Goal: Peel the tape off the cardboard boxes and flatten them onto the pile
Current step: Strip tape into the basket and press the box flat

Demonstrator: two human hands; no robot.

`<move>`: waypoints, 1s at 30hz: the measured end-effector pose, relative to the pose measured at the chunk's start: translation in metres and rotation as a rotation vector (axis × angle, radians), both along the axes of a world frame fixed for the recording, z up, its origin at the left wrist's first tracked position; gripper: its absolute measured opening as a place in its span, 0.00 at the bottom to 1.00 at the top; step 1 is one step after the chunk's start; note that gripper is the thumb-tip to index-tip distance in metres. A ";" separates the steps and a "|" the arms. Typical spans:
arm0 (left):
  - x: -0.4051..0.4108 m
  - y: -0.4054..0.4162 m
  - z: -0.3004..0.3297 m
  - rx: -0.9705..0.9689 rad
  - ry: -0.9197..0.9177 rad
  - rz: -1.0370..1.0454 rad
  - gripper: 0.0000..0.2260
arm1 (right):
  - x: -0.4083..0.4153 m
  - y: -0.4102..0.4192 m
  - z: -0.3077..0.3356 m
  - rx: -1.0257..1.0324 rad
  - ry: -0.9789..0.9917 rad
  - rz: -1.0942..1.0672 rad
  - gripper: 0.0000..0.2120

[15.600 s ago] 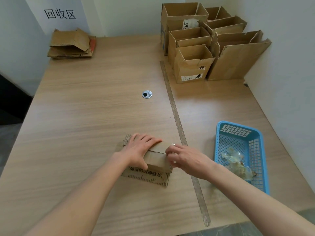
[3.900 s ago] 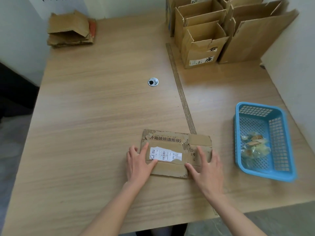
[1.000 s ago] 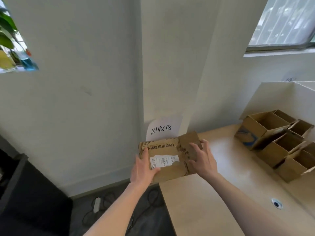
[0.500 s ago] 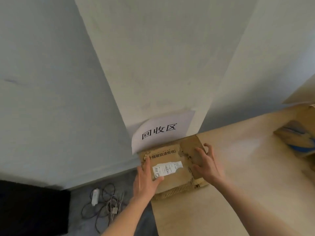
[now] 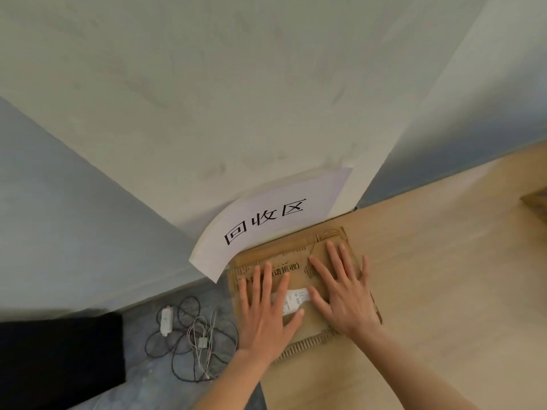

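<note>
A flattened brown cardboard box (image 5: 291, 255) with a white shipping label (image 5: 296, 300) lies on the pile of flattened cardboard (image 5: 305, 344) at the table's far left corner. My left hand (image 5: 266, 312) rests flat on its left half with fingers spread, partly over the label. My right hand (image 5: 343, 291) lies flat on its right half, fingers spread. Neither hand grips anything. The pile beneath is mostly hidden; only a corrugated edge shows at the front.
A white paper sign (image 5: 266, 223) with black characters hangs on the wall just behind the pile. The wooden table (image 5: 444, 276) stretches right. An edge of another box (image 5: 537, 202) shows at far right. Tangled cables (image 5: 189, 335) lie on the floor left of the table.
The flattened box went from being carried in both hands to lying on the pile. Both hands have let go of its edges and now press flat on top.
</note>
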State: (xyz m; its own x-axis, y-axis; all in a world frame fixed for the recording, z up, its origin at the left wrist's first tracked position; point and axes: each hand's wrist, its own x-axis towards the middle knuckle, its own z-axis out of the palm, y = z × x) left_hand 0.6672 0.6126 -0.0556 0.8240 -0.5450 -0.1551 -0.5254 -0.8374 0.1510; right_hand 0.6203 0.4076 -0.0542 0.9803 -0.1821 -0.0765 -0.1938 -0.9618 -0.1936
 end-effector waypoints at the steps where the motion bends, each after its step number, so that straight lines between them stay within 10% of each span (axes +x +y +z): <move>1: 0.000 0.000 -0.005 -0.012 -0.017 0.002 0.36 | 0.000 0.000 -0.002 0.004 0.004 -0.014 0.32; 30: -0.003 -0.031 0.003 0.047 -0.013 -0.025 0.35 | 0.001 -0.015 0.018 0.265 0.046 -0.336 0.44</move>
State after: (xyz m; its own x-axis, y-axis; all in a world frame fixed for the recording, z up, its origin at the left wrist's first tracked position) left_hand 0.6640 0.5818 -0.0527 0.8121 -0.5581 -0.1706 -0.5481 -0.8297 0.1052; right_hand 0.6210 0.3924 -0.0361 0.8642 -0.4589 -0.2062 -0.5022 -0.7619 -0.4090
